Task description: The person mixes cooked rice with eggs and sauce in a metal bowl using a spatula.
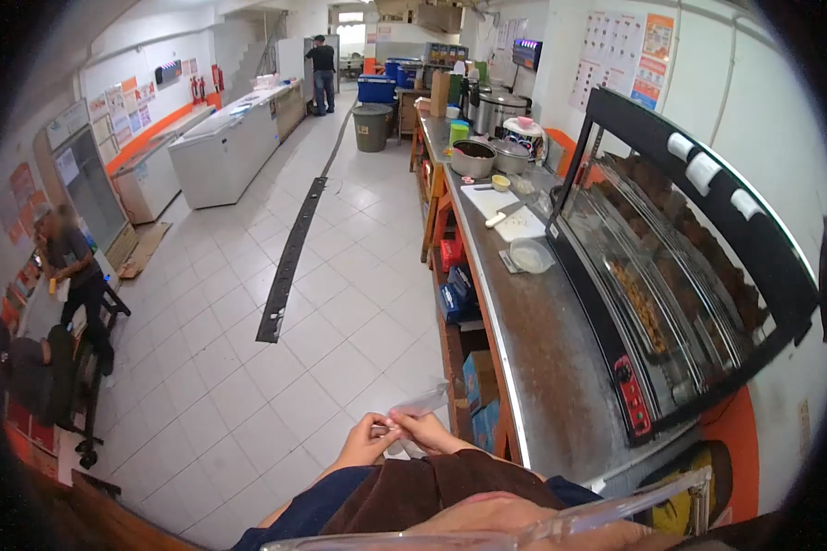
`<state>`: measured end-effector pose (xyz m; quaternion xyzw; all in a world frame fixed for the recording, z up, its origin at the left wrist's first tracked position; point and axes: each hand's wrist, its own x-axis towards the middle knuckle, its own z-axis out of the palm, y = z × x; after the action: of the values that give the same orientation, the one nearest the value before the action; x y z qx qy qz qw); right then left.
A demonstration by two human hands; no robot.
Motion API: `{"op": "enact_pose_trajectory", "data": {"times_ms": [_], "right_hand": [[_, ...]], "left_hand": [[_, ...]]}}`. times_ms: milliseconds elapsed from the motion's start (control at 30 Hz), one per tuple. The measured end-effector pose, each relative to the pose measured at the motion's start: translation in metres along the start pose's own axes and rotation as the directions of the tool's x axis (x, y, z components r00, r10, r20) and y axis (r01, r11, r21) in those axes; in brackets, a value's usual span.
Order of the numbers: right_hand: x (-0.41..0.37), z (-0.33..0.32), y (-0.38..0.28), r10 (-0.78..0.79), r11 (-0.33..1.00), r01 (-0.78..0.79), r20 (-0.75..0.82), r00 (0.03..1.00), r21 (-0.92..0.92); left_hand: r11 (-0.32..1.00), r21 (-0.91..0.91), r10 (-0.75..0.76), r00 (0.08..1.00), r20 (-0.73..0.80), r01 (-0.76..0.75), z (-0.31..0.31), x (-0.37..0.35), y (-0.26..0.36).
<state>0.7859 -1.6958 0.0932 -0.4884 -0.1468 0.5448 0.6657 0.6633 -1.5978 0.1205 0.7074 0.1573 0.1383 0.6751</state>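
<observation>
In front of my chest, my left hand (368, 441) and my right hand (424, 433) meet with their fingertips pinched together. Between them is a thin piece of clear plastic (423, 402), crumpled, one part sticking out above my right hand and some hanging below. Whether it is a bag or a glove I cannot make out. Both hands are above the tiled floor, left of the metal-topped counter (560, 363), and touch nothing else.
On the counter stand a glass food warmer (652, 275), a white cutting board (515, 220) with a knife (505, 212), a clear tub (530, 255) and a pot (473, 158). One person (323, 73) stands far back; others sit at left. A grey bin (370, 127) stands ahead.
</observation>
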Motion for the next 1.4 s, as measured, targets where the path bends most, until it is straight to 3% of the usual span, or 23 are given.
{"op": "enact_pose_trajectory", "data": {"times_ms": [133,200,233,333,400,467,533,600,667,767,800,900,967,1000,1067,1100,1133,1167,1200,1267,1300,1367,1400], "right_hand": [[0.078,-0.012,-0.041,-0.113,0.993,0.113,-0.008,0.994,-0.034],[0.125,-0.038,-0.059,0.028,0.991,-0.029,-0.008,1.0,-0.13],[0.15,-0.049,-0.067,0.063,0.992,-0.068,-0.055,0.996,-0.101],[0.208,-0.061,-0.115,-0.11,0.951,0.095,-0.036,0.993,-0.295],[0.237,-0.062,-0.153,-0.159,0.955,0.136,-0.07,0.985,-0.263],[0.265,-0.068,-0.181,-0.377,0.924,0.36,-0.16,0.912,-0.129],[0.297,-0.096,-0.196,-0.325,0.944,0.328,-0.273,0.906,-0.036],[0.32,-0.12,-0.208,-0.163,0.915,0.278,-0.363,0.917,0.291],[0.347,-0.151,-0.22,-0.13,0.902,0.277,-0.403,0.906,0.331],[0.386,-0.185,-0.257,-0.175,0.971,0.223,-0.376,0.91,0.088],[0.405,-0.202,-0.27,-0.119,0.992,0.128,-0.42,0.9,-0.007],[0.465,-0.229,-0.322,-0.225,0.971,0.168,-0.409,0.884,-0.171],[0.504,-0.242,-0.347,-0.509,0.831,0.387,-0.266,0.818,-0.401],[0.512,-0.248,-0.376,-0.247,0.847,0.055,-0.3,0.921,-0.528],[0.554,-0.264,-0.39,-0.251,0.966,0.238,-0.146,0.957,-0.102],[0.576,-0.278,-0.392,-0.243,0.969,0.232,-0.154,0.958,-0.085],[0.599,-0.29,-0.394,-0.123,0.976,0.073,-0.243,0.962,-0.206],[0.618,-0.303,-0.397,-0.015,0.946,-0.098,-0.344,0.939,-0.309],[0.625,-0.301,-0.419,-0.006,0.95,-0.107,-0.359,0.933,-0.295],[0.636,-0.292,-0.474,-0.153,0.829,0.038,-0.161,0.975,-0.558],[0.65,-0.305,-0.477,-0.149,0.833,0.024,-0.182,0.972,-0.552],[0.679,-0.337,-0.478,-0.614,0.272,-0.013,-0.184,0.768,-0.962],[0.668,-0.333,-0.507,-0.49,0.73,0.173,-0.329,0.807,-0.662]], "left_hand": [[0.979,-0.193,-0.068,0.998,-0.009,0.065,-0.038,0.092,-0.016],[0.995,0.099,-0.013,1.0,0.009,0.012,-0.056,0.143,-0.015],[0.995,0.103,-0.008,1.0,0.02,0.006,-0.065,0.171,-0.016],[0.973,0.21,0.098,0.995,0.006,-0.097,-0.083,0.245,-0.009],[0.977,0.173,0.137,0.99,-0.043,-0.128,-0.094,0.301,0.003],[0.956,0.216,0.193,0.98,0.05,-0.199,-0.102,0.353,-0.001],[0.926,0.252,0.251,0.957,0.146,-0.281,-0.105,0.406,-0.004],[0.893,0.191,0.337,0.888,0.312,-0.407,-0.101,0.452,-0.006],[0.907,0.183,0.28,0.867,0.413,-0.38,-0.1,0.497,0.009],[0.905,0.203,0.186,0.777,0.601,-0.373,-0.1,0.569,0.008],[0.922,0.168,0.204,0.808,0.552,-0.348,-0.099,0.593,0.006],[0.946,0.153,0.208,0.895,0.396,-0.287,-0.099,0.676,0.005],[0.96,0.183,0.153,0.946,0.285,-0.21,-0.103,0.72,0.005],[0.935,0.207,0.245,0.947,0.208,-0.288,-0.107,0.74,0.014],[0.903,0.242,0.331,0.933,0.139,-0.356,-0.115,0.786,0.03],[0.883,0.215,0.361,0.897,0.257,-0.417,-0.121,0.808,0.037],[0.862,0.177,0.388,0.843,0.373,-0.475,-0.127,0.827,0.04],[0.906,0.173,0.291,0.866,0.406,-0.385,-0.133,0.845,0.033],[0.912,0.165,0.28,0.864,0.42,-0.376,-0.136,0.86,0.032],[0.986,-0.153,0.004,0.915,0.404,0.063,-0.141,0.892,0.03],[0.984,-0.159,-0.001,0.907,0.421,0.075,-0.143,0.911,0.033],[0.646,-0.586,-0.2,0.849,0.489,0.489,-0.154,0.957,0.041],[0.462,-0.686,-0.163,0.814,0.558,0.563,-0.168,0.992,0.016]]}}
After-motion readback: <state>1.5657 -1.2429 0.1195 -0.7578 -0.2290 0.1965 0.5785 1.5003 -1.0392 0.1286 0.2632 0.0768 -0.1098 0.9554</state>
